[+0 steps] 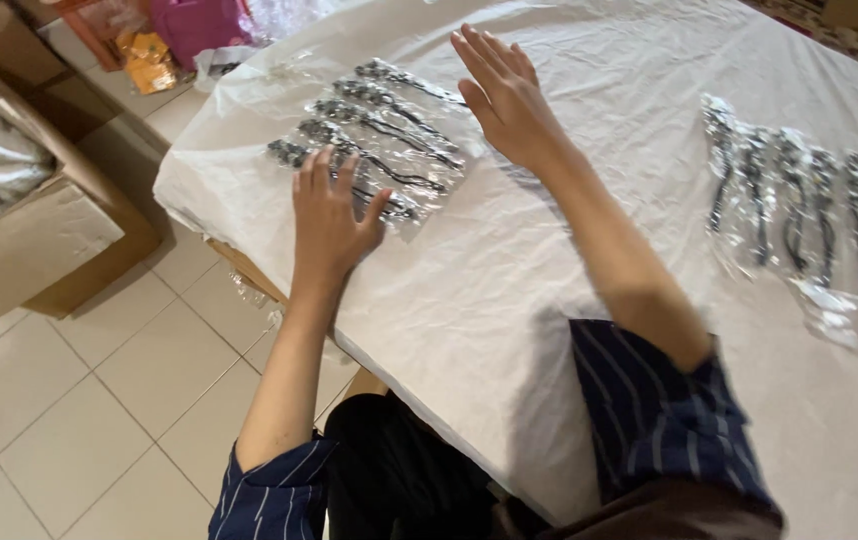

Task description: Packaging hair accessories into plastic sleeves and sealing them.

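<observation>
Directly ahead, packets (pixel 379 135) lay on desk (pixel 509 290), long axes crosswise; my left hand (pixel 329 215) pressed flat on them, right hand (pixel 504 90) hovered open alongside.

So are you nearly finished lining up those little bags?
Partly, it seems. One row of clear bags with dark beaded pieces already lies side by side at the right of the white cloth. A second row of bags is in hand: the left hand presses flat on it, the right hand hovers beside. What is left cannot be seen.
</observation>
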